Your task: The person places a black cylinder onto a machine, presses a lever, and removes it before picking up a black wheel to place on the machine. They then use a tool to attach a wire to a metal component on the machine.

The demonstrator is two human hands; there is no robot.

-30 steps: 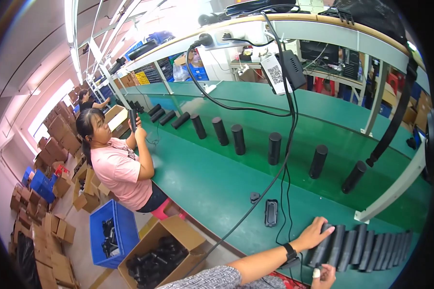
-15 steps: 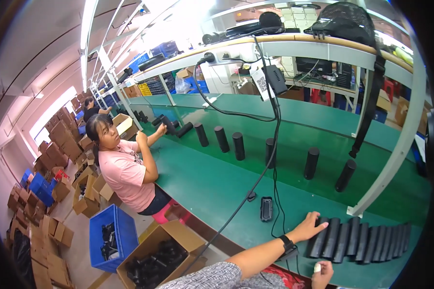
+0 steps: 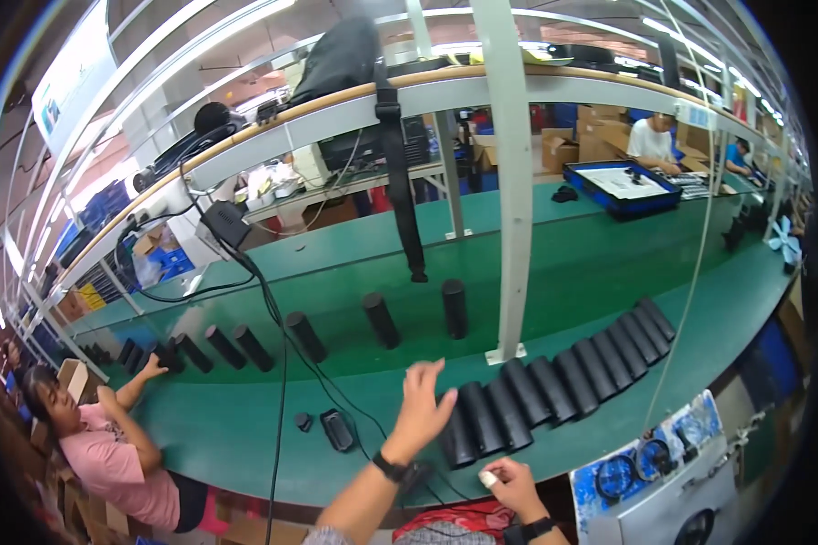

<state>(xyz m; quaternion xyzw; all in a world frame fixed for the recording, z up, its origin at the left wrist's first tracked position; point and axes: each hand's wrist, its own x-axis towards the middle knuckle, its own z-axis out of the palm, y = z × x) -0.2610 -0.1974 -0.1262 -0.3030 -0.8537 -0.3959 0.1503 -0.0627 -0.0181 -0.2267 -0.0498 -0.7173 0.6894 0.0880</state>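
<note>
My left hand (image 3: 422, 407) is open with its fingers apart, raised beside the left end of a row of black cylindrical tubes (image 3: 554, 391). The thumb is close to the end tube; I cannot tell if they touch. Several tubes lie side by side there, slanting up to the right. At the near table edge, below the row, my right hand (image 3: 517, 490) has its fingers curled in, with a white wrap on one digit. Whatever it may hold is hidden. More black tubes (image 3: 381, 321) stand spaced out on the green work surface (image 3: 373, 381) beyond.
An open black case (image 3: 338, 431) and a small black piece (image 3: 304, 421) lie left of my arm, near hanging cables (image 3: 282, 318). A white post (image 3: 511, 200) rises behind the row. A co-worker (image 3: 118, 445) in pink handles tubes at left. A grey machine (image 3: 663, 500) stands right.
The view has swung to the right, bringing the machine and the far workers in. My left hand has lifted off the end tube and spread its fingers. My right hand stays curled near the edge.
</note>
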